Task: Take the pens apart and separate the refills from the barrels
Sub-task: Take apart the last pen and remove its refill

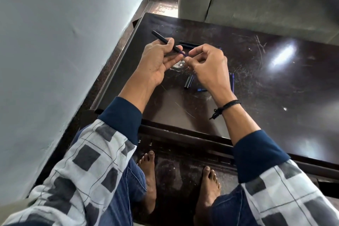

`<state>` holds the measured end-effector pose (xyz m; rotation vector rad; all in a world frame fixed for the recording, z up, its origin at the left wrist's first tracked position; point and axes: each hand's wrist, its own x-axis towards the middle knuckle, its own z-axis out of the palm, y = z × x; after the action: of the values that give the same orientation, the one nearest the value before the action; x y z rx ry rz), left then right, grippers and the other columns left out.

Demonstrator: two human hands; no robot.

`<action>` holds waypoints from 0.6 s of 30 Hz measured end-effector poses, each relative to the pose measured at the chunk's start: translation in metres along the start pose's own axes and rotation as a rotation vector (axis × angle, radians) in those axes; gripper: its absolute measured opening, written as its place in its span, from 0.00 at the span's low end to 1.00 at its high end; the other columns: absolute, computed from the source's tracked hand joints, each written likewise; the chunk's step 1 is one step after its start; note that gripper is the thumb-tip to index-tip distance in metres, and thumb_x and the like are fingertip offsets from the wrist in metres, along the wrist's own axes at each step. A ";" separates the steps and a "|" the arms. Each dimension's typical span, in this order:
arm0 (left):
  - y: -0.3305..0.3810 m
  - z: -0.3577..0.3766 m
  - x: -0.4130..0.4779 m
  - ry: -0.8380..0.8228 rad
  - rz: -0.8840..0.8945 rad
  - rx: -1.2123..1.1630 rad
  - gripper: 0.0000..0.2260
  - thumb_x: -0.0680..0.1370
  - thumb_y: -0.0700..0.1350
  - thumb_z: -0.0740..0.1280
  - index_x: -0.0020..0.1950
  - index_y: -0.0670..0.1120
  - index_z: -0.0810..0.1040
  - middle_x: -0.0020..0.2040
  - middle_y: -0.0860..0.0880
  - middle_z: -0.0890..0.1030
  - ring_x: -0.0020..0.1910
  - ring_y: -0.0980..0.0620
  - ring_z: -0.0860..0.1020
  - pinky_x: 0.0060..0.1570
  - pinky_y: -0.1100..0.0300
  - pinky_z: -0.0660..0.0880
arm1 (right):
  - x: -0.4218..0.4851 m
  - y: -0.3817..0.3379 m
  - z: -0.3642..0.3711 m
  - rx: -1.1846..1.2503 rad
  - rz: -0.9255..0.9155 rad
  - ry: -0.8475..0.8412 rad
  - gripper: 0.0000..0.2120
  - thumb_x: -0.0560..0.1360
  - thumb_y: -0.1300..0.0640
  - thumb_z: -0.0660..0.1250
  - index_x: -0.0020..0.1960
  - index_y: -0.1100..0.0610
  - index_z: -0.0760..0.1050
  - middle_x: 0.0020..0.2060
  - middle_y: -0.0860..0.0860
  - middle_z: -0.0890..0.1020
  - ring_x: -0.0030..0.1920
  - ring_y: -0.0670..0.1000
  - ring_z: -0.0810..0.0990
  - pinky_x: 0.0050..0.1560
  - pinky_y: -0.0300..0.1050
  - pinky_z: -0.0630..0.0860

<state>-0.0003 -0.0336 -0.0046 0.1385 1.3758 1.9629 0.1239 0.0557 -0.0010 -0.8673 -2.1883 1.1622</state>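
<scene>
Pinching refill (182,53) at barrel (161,37) mouth

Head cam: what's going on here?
A person seated at a dark table is taking a pen apart. The left hand grips a black barrel, and the right hand pinches the purple refill that sticks out of the barrel's near end. It is only partly out. Other pieces already lie on the table: more black barrels beyond the hands, a short black piece below them and loose blue refills by the right wrist.
</scene>
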 end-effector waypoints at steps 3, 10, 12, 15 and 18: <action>-0.001 0.000 0.000 0.007 -0.006 -0.002 0.05 0.81 0.37 0.67 0.56 0.39 0.77 0.43 0.40 0.85 0.47 0.44 0.86 0.47 0.54 0.83 | 0.001 0.001 -0.001 -0.008 0.007 0.009 0.06 0.73 0.58 0.76 0.43 0.49 0.81 0.34 0.45 0.84 0.39 0.45 0.85 0.49 0.52 0.83; -0.001 -0.001 0.000 -0.022 -0.020 0.013 0.04 0.81 0.37 0.67 0.55 0.39 0.77 0.42 0.40 0.86 0.48 0.43 0.86 0.47 0.53 0.83 | 0.002 0.005 0.001 -0.033 0.008 0.019 0.06 0.74 0.57 0.75 0.42 0.48 0.81 0.34 0.44 0.83 0.39 0.46 0.84 0.49 0.52 0.82; 0.000 -0.001 -0.001 -0.023 -0.014 0.011 0.04 0.81 0.37 0.67 0.56 0.39 0.76 0.44 0.39 0.86 0.47 0.43 0.86 0.46 0.54 0.83 | 0.003 0.005 -0.001 -0.023 0.012 -0.008 0.05 0.74 0.56 0.75 0.42 0.48 0.81 0.34 0.45 0.84 0.39 0.46 0.84 0.48 0.51 0.83; 0.002 -0.003 0.002 0.018 0.006 -0.012 0.03 0.81 0.37 0.67 0.54 0.39 0.76 0.44 0.38 0.85 0.46 0.43 0.86 0.46 0.54 0.83 | 0.010 0.008 -0.010 -0.016 0.058 -0.055 0.04 0.73 0.50 0.76 0.43 0.48 0.82 0.35 0.46 0.85 0.39 0.46 0.85 0.48 0.49 0.82; 0.004 -0.006 0.005 0.059 0.017 -0.029 0.01 0.81 0.37 0.67 0.52 0.40 0.77 0.46 0.38 0.85 0.47 0.43 0.86 0.46 0.53 0.83 | 0.015 0.014 -0.023 -0.239 0.096 -0.152 0.04 0.72 0.54 0.75 0.46 0.48 0.82 0.37 0.44 0.84 0.43 0.47 0.84 0.48 0.45 0.79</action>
<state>-0.0091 -0.0362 -0.0050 0.0793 1.3865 2.0146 0.1343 0.0850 0.0006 -1.0227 -2.4709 1.0548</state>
